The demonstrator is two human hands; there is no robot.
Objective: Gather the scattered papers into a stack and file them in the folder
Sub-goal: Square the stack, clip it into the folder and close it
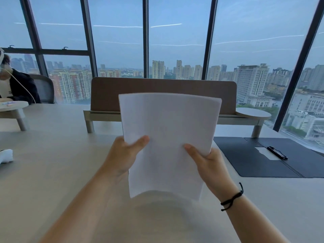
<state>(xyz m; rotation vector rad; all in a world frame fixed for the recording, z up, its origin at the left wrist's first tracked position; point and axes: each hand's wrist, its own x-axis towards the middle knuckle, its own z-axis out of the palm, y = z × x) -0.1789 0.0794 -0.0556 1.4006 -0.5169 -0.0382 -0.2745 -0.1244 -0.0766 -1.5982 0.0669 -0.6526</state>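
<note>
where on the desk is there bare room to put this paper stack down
Bare tabletop runs wide between the left hand and the white object at the left edge. More lies near the right hand, below the open folder. The folder's right half is crowded by its clip.

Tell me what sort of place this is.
Most likely a high-rise office or shared workspace. Floor-to-ceiling windows look down on city towers, a long desk carries a brown divider screen, and an open black folder lies beside the stack of papers held in both hands.
</note>
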